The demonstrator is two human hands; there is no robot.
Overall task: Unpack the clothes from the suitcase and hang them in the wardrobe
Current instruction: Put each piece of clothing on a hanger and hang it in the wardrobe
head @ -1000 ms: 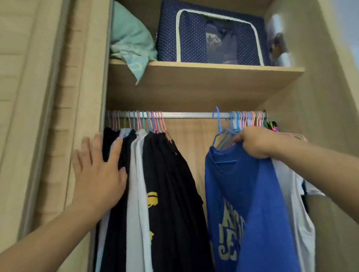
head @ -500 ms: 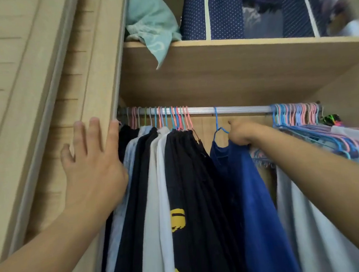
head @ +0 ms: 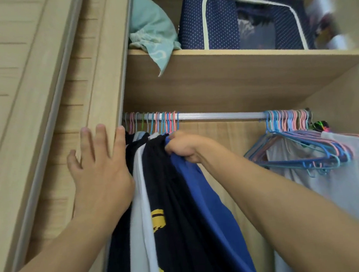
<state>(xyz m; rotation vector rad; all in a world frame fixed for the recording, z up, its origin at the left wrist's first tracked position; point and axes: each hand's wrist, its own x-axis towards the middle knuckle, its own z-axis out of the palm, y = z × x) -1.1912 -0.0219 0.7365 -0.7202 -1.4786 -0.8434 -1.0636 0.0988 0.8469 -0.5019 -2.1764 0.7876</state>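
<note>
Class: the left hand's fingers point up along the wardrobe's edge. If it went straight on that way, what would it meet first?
Probably nothing soon: the left hand lies flat against the wardrobe frame and would slide up it; depth is unclear.

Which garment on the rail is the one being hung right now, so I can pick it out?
Find the silver rail under the wooden shelf. At its left end hangs a tight bunch of dark and white clothes; the blue shirt is the rightmost of that bunch, against the black garment with yellow print. It is the only bright blue piece, and the right hand grips its top.
</note>
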